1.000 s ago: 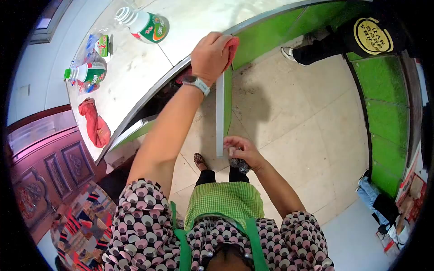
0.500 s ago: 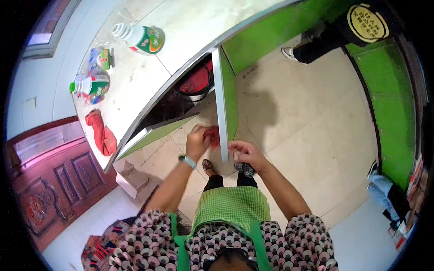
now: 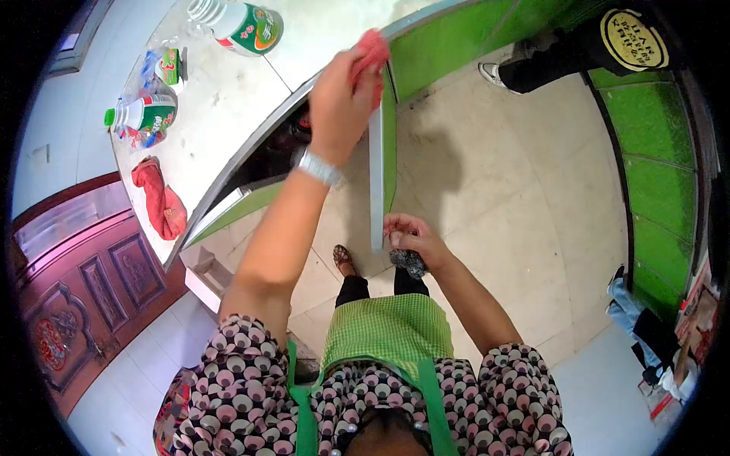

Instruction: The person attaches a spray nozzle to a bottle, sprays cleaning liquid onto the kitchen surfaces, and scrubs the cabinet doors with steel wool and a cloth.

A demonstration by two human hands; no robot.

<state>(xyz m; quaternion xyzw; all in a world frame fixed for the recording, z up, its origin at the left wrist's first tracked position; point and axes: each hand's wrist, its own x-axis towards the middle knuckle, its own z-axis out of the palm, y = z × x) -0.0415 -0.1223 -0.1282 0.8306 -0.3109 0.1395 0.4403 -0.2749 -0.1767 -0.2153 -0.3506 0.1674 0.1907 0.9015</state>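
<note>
My left hand (image 3: 340, 102) is closed round a bunched red cloth (image 3: 371, 57), at the upper end of an open green cabinet door (image 3: 389, 156) by the counter edge. The cloth covers the top of the door's pale edge. My right hand (image 3: 417, 237) is at the door's near end, its fingertips at the edge. A dark grey steel wool scrubber (image 3: 409, 262) is tucked under its curled fingers. Behind my left hand lies the dark cabinet opening (image 3: 277, 148), largely hidden by the arm.
On the white counter (image 3: 220, 129) are two green-labelled bottles (image 3: 255, 30) (image 3: 156, 112), plastic wrapping and another red cloth (image 3: 161, 201). A second cabinet door (image 3: 243, 204) stands open at left. Another person's dark-clothed leg (image 3: 544, 72) is at upper right. A box (image 3: 209, 277) sits on the floor.
My left hand has moved up along the door with the red cloth, from its lower part to the top by the counter. My right hand stays near the door's near end.
</note>
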